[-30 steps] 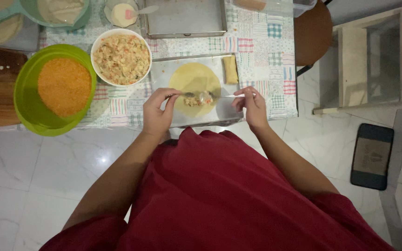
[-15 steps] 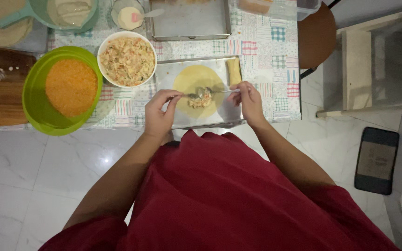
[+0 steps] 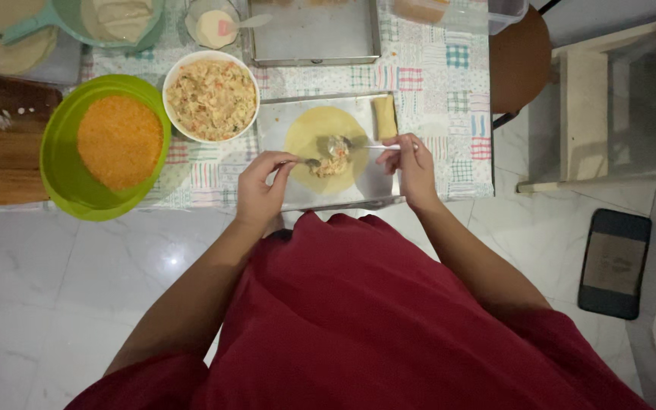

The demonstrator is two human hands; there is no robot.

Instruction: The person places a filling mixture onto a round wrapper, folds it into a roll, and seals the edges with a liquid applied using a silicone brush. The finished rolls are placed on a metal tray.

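Head view is showing me looking straight down at my two hands working over a flat silver metal tray on the tabletop, which is covered by a patchwork-patterned cloth. My left hand is pinching the handle of a small metal spoon, and my right hand is gripping a second metal spoon; both spoon tips are meeting at a small heap of chopped filling near the middle of a round pale-yellow wrapper lying flat on the tray. I am judging that I am scraping the filling off one spoon with the other, so the filling step is under way.

One finished rolled parcel is lying at the far right corner of the tray, just beside the wrapper. The open wrapper is not yet folded or rolled. A white round bowl of mixed filling is sitting just beyond the tray to the left, looking full, so I judge that plenty is left to wrap. A lime-green plastic bowl of orange crumbs is standing next to it, and the rolled parcel is looking uncoated as far as I can tell. A second empty metal tray is resting farther back.
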